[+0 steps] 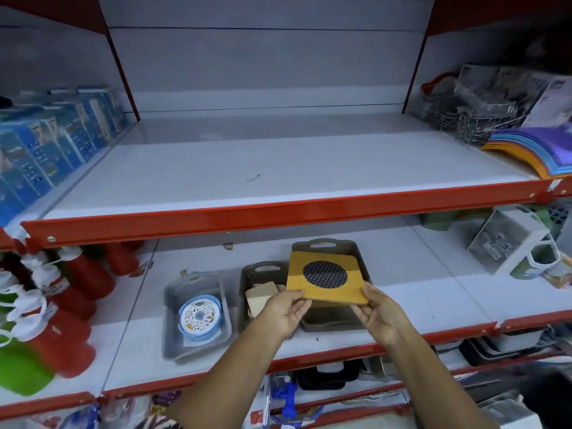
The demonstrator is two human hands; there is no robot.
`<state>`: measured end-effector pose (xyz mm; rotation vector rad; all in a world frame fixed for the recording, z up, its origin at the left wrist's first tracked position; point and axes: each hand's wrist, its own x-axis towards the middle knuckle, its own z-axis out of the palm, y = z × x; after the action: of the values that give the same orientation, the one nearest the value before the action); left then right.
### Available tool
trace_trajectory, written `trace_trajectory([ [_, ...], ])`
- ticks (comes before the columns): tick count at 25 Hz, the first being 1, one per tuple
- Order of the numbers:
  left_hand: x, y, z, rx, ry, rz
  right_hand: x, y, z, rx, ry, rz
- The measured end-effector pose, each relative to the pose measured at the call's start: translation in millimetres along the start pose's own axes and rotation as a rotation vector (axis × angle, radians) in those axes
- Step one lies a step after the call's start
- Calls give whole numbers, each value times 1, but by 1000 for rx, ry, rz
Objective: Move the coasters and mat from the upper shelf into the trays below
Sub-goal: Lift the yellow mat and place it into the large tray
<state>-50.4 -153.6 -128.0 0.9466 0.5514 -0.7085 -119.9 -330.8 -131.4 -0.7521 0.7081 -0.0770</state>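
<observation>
I see both forearms reaching up from bottom centre, converging mid-frame. Left hand (286, 314) grip closed on near-left corner of square yellow wooden mat with dark mesh circle (328, 277); right hand (381, 314) grip pinches near-right corner, thumb on top. Mat held level above rightmost grey plastic tray (356, 323) on lower shelf. Middle grey tray (247, 283) holds beige wooden coasters (260, 297); left grey tray (173, 329) holds round blue floral coasters (199, 315).

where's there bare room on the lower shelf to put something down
Bare shelf lies right of the right tray, up to the white boxes, and between the red bottles and the left tray. The three trays sit crowded together.
</observation>
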Motion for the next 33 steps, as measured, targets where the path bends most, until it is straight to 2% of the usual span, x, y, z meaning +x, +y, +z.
trace_trajectory([
  [5, 28, -6, 32, -66, 54, -15, 32, -14, 3, 143, 140, 24],
  [13, 60, -21, 41, -132, 157, -64, 59, -1, 6, 157, 172, 83],
  [24, 57, -40, 50, -276, 264, -111, 61, 12, 1, 167, 232, 171],
  [28, 55, -47, 49, -336, 215, -101, 62, 12, 3, 167, 186, 158],
  [33, 57, -45, 48, -343, 209, -124, 66, 11, 5, 132, 222, 206],
])
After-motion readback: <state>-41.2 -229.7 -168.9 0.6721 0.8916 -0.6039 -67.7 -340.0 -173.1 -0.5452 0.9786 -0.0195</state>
